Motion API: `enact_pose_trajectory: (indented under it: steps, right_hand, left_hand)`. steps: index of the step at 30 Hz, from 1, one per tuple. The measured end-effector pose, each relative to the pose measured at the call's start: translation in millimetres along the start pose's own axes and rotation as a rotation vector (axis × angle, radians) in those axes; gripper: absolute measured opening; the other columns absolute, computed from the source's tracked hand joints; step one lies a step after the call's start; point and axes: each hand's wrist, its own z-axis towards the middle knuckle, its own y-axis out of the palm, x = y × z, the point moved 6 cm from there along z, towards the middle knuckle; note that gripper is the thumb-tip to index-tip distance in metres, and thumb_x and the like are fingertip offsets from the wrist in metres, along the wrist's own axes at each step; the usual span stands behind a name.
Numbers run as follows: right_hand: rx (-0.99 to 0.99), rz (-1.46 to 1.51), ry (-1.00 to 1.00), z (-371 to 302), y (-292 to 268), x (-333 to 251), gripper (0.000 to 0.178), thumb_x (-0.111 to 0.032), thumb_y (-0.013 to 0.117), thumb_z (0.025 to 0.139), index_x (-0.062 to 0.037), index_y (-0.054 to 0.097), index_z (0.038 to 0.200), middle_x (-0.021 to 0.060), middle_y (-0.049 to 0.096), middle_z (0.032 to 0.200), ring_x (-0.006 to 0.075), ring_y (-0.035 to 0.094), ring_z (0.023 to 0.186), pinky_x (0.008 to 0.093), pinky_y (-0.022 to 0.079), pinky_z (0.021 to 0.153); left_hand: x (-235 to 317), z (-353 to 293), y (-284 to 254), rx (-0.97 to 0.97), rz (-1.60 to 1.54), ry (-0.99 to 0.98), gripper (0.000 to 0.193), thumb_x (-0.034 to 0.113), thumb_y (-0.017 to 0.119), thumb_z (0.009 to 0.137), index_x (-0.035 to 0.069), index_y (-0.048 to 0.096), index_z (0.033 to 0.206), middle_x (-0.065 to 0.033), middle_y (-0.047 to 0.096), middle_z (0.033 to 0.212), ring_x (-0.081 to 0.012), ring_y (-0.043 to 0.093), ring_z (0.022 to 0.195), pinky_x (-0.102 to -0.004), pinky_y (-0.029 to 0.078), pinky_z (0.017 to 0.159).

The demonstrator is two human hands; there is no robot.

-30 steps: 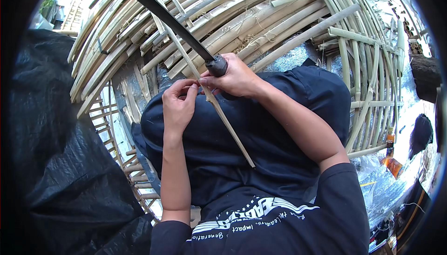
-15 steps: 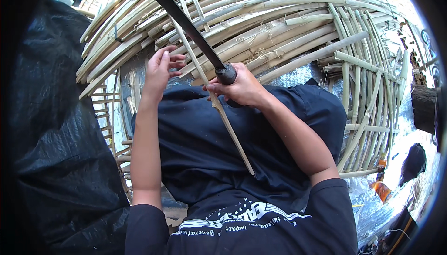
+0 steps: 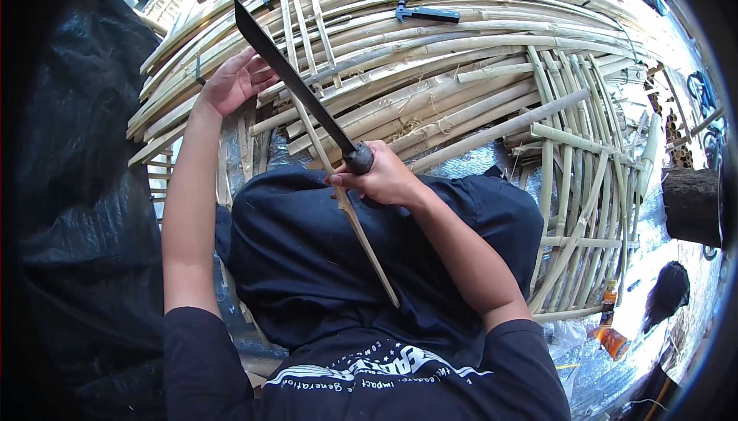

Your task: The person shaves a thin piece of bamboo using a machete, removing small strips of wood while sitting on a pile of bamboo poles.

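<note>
- In the head view, the person's right hand (image 3: 380,179) is closing its fingers around the grip of a dark-handled, long black metal machete (image 3: 304,92), whose blade is pointing far and left.
- The same hand is also pinching a thin, pale tan bamboo strip (image 3: 317,144) between thumb and fingers; the strip is running from the far left, partly behind the blade, to its near end over the lap.
- The left hand (image 3: 234,83) is hanging open to the left of the blade, its fingers loosely spread and pointing right; whether the fingertips are touching anything is hard to tell.
- Loose navy cloth trousers (image 3: 307,221) are covering the bent legs below the strip.
- Beyond the knees, a broad pile of split tan bamboo lengths (image 3: 430,83) is spreading across the far side, and a small dark hammer-shaped tool (image 3: 430,14) is lying on it.
- To the right, a pale green bamboo lattice (image 3: 588,146) is lying beside the pile.
- Along the left, a wrinkled black plastic sheet (image 3: 84,190) is hanging down.
- Near right, a small orange-brown bottle (image 3: 610,307) is standing beside the lattice.
</note>
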Motion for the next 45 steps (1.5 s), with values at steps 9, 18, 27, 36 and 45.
enact_pose_trajectory:
  steps: [9, 18, 27, 36, 45]
  right_hand:
    - [0.042, 0.09, -0.033, 2.6, 4.1, 4.9, 0.02, -0.016, 0.082, 0.083, 0.0005, 0.071, 0.086, 0.0059, 0.072, 0.074, 0.0093, 0.066, 0.06, 0.0263, 0.052, 0.052]
    - [0.394, -0.021, -0.12, -14.3, -76.3, -29.0, 0.018, -0.016, 0.075, 0.093, 0.0016, 0.072, 0.095, 0.0085, 0.076, 0.091, 0.0148, 0.075, 0.089, 0.0286, 0.061, 0.066]
    - [0.998, 0.173, -0.313, -74.5, -161.9, -62.2, 0.017, -0.013, 0.073, 0.094, 0.0019, 0.068, 0.086, 0.0109, 0.075, 0.081, 0.0182, 0.076, 0.078, 0.0306, 0.061, 0.064]
    - [1.0, 0.254, -0.235, -73.6, -170.0, -46.8, 0.015, -0.013, 0.073, 0.094, 0.0009, 0.068, 0.09, 0.0104, 0.075, 0.083, 0.0191, 0.077, 0.079, 0.0306, 0.06, 0.063]
    - [0.879, 0.173, -0.123, -55.6, -148.7, -37.1, 0.017, -0.015, 0.073, 0.094, 0.0004, 0.068, 0.089, 0.0099, 0.075, 0.083, 0.0183, 0.077, 0.079, 0.03, 0.06, 0.062]
  left_hand:
    - [23.6, 5.0, 0.1, -0.15, 0.073, 0.072, 0.031, 0.024, 0.066, 0.1, 0.012, 0.061, 0.129, -0.0043, 0.071, 0.116, -0.0188, 0.071, 0.103, -0.0406, 0.057, 0.091]
    - [122.1, -30.8, -108.4, 0.411, 0.212, 0.186, 0.025, 0.027, 0.071, 0.098, 0.016, 0.067, 0.12, 0.0003, 0.07, 0.11, -0.0149, 0.066, 0.103, -0.0371, 0.054, 0.092]
    - [235.9, -149.9, -207.2, 0.791, -0.029, 0.805, 0.025, 0.021, 0.07, 0.097, -0.002, 0.068, 0.106, -0.0137, 0.074, 0.104, -0.0235, 0.072, 0.099, -0.0343, 0.058, 0.096]
    - [-60.0, -82.4, -22.9, 1.11, -0.063, 0.895, 0.014, 0.003, 0.069, 0.095, -0.004, 0.062, 0.105, -0.0251, 0.069, 0.111, -0.0338, 0.073, 0.101, -0.0401, 0.063, 0.092]
    - [-152.5, -96.3, 34.2, 0.869, 0.045, 0.28, 0.044, 0.0, 0.064, 0.097, -0.007, 0.041, 0.135, -0.0227, 0.069, 0.103, -0.0311, 0.075, 0.091, -0.0393, 0.065, 0.083]
